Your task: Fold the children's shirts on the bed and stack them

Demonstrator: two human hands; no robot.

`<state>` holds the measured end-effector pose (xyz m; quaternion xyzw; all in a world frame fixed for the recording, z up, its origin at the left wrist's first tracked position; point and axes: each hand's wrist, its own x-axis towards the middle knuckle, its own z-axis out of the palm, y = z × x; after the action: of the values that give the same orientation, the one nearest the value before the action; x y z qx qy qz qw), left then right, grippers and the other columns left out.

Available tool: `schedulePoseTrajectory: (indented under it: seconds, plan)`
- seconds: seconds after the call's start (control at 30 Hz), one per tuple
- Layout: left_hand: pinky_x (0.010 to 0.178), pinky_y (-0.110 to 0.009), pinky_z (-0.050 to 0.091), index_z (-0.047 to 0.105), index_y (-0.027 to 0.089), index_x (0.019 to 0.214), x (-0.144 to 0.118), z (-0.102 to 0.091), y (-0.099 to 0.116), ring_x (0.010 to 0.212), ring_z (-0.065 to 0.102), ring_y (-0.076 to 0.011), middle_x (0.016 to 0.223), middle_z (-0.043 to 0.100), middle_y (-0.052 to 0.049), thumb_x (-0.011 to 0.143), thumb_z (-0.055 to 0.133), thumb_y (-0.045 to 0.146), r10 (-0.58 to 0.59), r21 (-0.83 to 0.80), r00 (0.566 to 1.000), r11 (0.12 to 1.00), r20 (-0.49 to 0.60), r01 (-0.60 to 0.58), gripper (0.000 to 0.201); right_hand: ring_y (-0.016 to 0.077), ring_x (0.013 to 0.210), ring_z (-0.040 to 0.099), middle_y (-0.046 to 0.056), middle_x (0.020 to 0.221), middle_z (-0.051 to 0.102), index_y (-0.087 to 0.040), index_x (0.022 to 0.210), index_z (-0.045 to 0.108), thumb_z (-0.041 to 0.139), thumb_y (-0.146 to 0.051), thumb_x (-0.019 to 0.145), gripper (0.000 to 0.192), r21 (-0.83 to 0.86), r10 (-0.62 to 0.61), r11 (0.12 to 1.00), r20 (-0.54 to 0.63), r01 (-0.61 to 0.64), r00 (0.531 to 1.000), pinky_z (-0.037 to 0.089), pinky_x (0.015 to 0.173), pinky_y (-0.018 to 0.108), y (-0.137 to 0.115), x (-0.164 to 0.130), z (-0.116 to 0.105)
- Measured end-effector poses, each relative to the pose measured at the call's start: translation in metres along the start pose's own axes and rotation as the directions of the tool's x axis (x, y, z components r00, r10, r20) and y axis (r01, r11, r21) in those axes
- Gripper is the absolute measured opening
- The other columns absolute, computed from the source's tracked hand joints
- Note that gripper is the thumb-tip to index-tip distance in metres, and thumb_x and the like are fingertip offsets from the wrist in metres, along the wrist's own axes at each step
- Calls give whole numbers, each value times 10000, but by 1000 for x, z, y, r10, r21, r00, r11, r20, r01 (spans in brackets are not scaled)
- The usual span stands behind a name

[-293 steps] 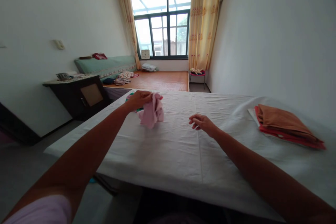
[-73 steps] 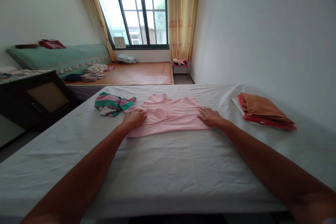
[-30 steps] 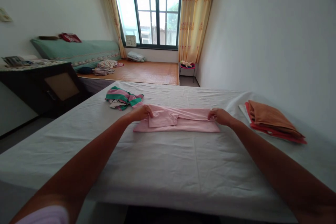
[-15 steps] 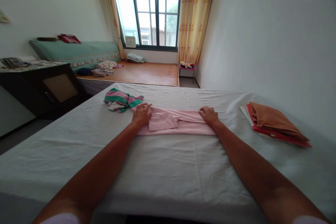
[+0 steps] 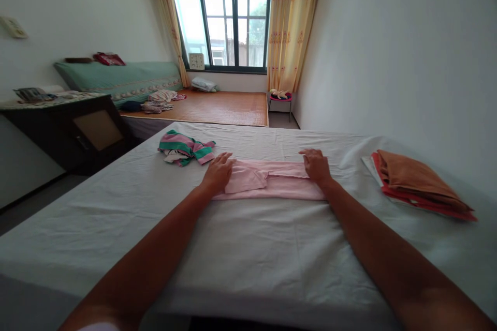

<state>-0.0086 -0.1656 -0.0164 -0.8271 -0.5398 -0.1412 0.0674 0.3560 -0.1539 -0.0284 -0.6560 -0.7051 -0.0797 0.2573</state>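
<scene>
A pink shirt (image 5: 267, 186), folded into a long strip with a sleeve laid across its left part, lies on a white sheet (image 5: 248, 248). My left hand (image 5: 218, 173) rests flat on the shirt's left end, fingers stretched forward. At the other end, my right hand (image 5: 316, 165) lies over the cloth with its fingers apart and the tips past the far edge. Neither hand grips the fabric visibly. Beyond my left hand sits a crumpled pink-and-green striped garment (image 5: 186, 147).
A folded pile of brown and red clothes (image 5: 421, 181) lies at the right, near the wall. Behind the sheeted surface is a low bed with a brown mat (image 5: 225, 106). A dark cabinet (image 5: 70, 126) stands at the left, under a window (image 5: 223, 26) wall.
My right hand's fingers have lifted slightly from the shirt's far edge. The left hand has shifted a little inward along the shirt. The view has turned slightly left.
</scene>
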Motion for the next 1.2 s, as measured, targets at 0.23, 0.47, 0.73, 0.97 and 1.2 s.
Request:
schedulePoseTrajectory:
  seconds: [0.23,0.47,0.73,0.97,1.2]
  plan:
    - [1169,-471,110,281,351,1497,-9,15,20,1465,160,-251,1589,220,-2,971,279,488,111,-130,951,989,290,-76,544,199,1426,279,-7,1539,345,-309,1457,394,249,-508,986,532,137,-355,935,421,328,835,201,1170,407,-34,-23,16]
    - [1151,-484,158,271,229,1513,-14,8,10,1465,152,-275,1591,182,-88,963,246,517,-104,-27,939,992,328,120,621,226,1456,194,9,1577,247,-303,1501,299,189,-544,976,588,-60,-61,993,477,102,877,138,1173,485,9,-23,11]
    - [1080,-448,325,300,87,1484,-15,3,2,1386,329,-335,1527,316,-206,925,348,536,-379,79,905,925,195,371,719,265,1446,225,42,1561,292,-283,1471,363,279,-466,970,540,-62,42,998,450,-16,892,207,1140,550,31,-20,4]
    - [985,-343,409,345,82,1439,-6,-20,-3,1269,492,-315,1401,484,-231,851,519,522,-366,92,903,931,224,355,755,195,1286,489,113,1416,507,-165,1359,496,405,-332,926,472,263,19,960,266,-92,964,391,1063,335,69,-24,-10]
    - [745,-250,480,571,128,1254,12,-30,-12,907,660,-233,1019,698,-95,725,655,357,-354,-88,884,914,304,396,582,183,930,656,85,1101,699,-160,1150,643,478,-231,842,357,479,199,848,107,-226,974,502,875,311,92,-36,-17]
